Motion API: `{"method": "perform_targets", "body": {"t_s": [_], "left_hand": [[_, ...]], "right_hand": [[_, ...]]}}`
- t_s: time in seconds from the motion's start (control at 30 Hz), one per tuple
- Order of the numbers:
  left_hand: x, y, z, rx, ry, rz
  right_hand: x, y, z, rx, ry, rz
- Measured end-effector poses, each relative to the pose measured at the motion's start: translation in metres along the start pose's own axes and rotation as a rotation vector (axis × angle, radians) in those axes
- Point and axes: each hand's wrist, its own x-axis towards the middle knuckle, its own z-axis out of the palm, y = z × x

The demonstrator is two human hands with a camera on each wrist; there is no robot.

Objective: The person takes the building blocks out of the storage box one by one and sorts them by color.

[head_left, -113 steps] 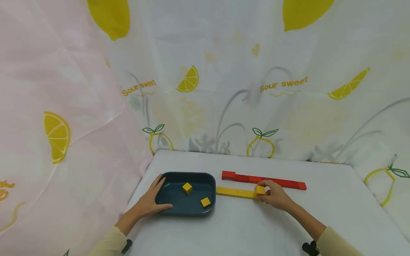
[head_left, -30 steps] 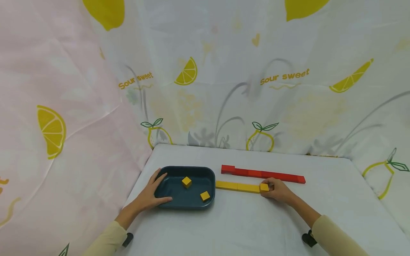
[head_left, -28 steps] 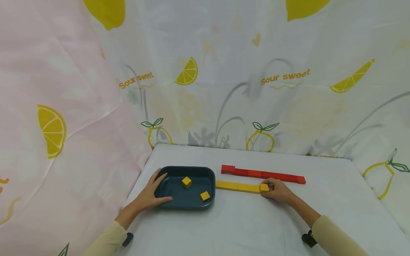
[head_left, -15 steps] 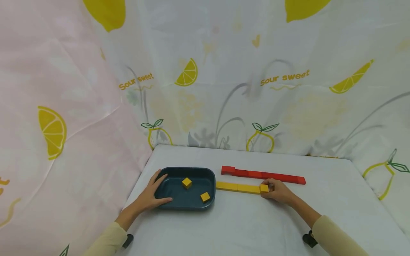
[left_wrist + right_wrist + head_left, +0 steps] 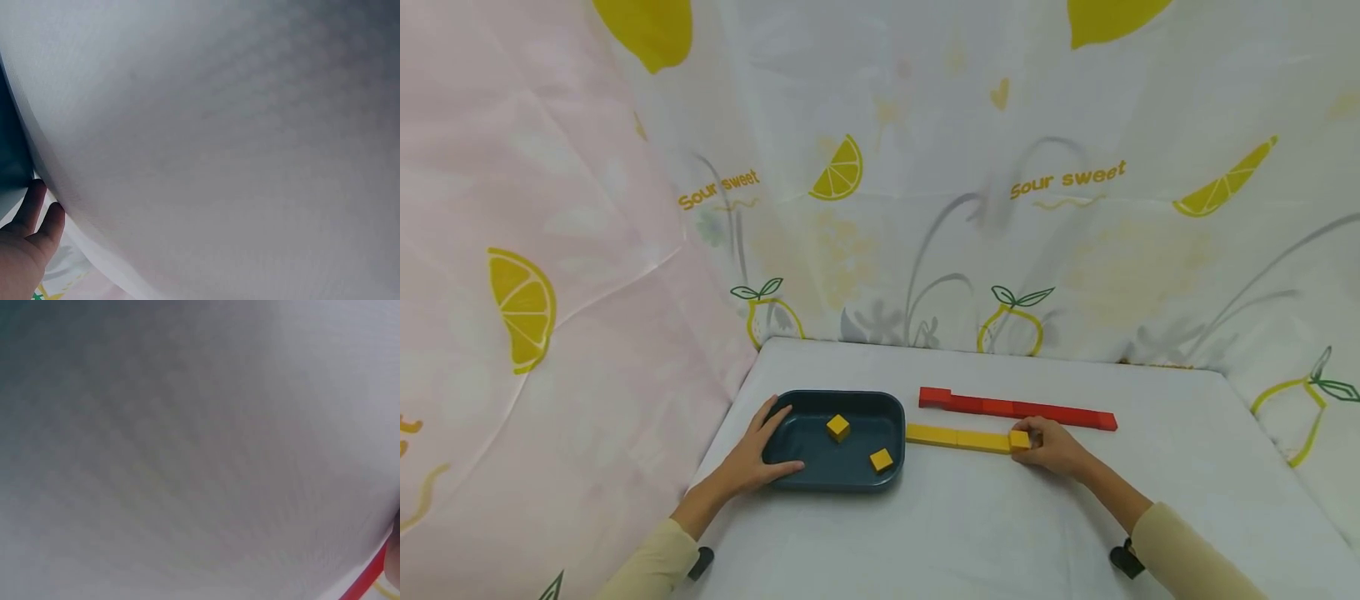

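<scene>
My left hand [image 5: 745, 462] rests spread on the left end of a dark blue rectangular tray [image 5: 833, 477], its thumb over the front rim. In the left wrist view, two straight fingers [image 5: 51, 228] lie by the tray's side [image 5: 11, 137]. Two yellow cubes sit apart in the tray, one toward the back [image 5: 838, 427] and one at front right [image 5: 882, 460]. Right of the tray runs a row of yellow blocks [image 5: 958, 438]. At its right end my right hand [image 5: 1056, 448] pinches a yellow cube [image 5: 1018, 441], which appears to touch the row.
Behind the yellow row lies a longer row of red blocks [image 5: 1022, 410], with a taller red block [image 5: 935, 397] at its left end. The white table [image 5: 955, 533] meets a lemon-print curtain [image 5: 895, 250] at its back and left.
Since the oldest frame, my right hand has moved the yellow cube slightly right, to the row's end. The head view has tilted down a little. Over the last second, both hands have stayed still.
</scene>
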Motion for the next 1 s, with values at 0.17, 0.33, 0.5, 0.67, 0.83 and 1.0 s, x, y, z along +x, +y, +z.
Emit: {"method": "perform_targets", "body": {"t_s": [0.17, 0.33, 0.5, 0.67, 0.83, 1.0], "left_hand": [[0.0006, -0.0009, -0.0013, 0.005, 0.009, 0.006], [0.0019, -0.0005, -0.0037, 0.005, 0.01, 0.008], [0.0022, -0.0011, -0.0039, 0.008, 0.007, -0.004], [0.0014, -0.0018, -0.001, 0.002, 0.003, -0.016], [0.0002, -0.0029, -0.0001, -0.004, -0.008, -0.006], [-0.0015, -0.0011, 0.0001, -0.014, -0.014, -0.007]], "right_hand": [[0.0028, -0.0002, -0.0013, -0.011, -0.001, -0.02], [0.0046, -0.0006, -0.0015, -0.017, 0.004, -0.021], [0.0049, -0.0012, -0.0014, -0.022, 0.0, -0.028], [0.0037, -0.0024, -0.0024, -0.045, -0.009, -0.053], [0.0015, -0.0044, -0.005, -0.048, -0.034, -0.077], [-0.0048, -0.0057, -0.0055, 0.005, -0.028, -0.031]]}}
